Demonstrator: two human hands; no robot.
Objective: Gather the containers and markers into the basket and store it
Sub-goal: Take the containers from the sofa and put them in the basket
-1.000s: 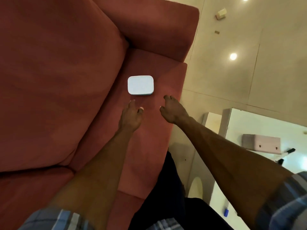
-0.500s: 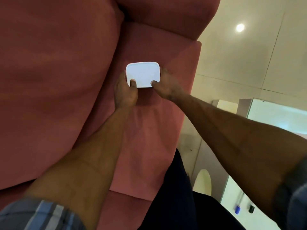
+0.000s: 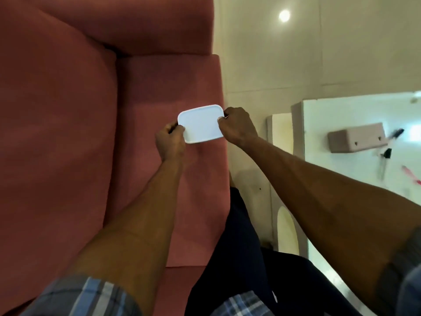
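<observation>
A white rectangular container (image 3: 201,123) with rounded corners is held above the red sofa seat (image 3: 159,87). My left hand (image 3: 170,142) grips its left edge, thumb on the lid. My right hand (image 3: 238,126) grips its right edge the same way. On the white table at the right lies a pale pink basket (image 3: 356,137) on its side, with a black-capped marker (image 3: 395,133), another dark marker (image 3: 386,153) and a pink marker (image 3: 411,174) beside it, all blurred.
The sofa's back cushion (image 3: 57,133) fills the left and its armrest (image 3: 141,21) runs across the top. The white table (image 3: 341,110) stands to the right on a glossy tiled floor (image 3: 273,65). My dark-trousered legs (image 3: 239,258) are between sofa and table.
Both hands reached the container on the sofa seat, took hold of its two sides and lifted it back toward me and to the right.
</observation>
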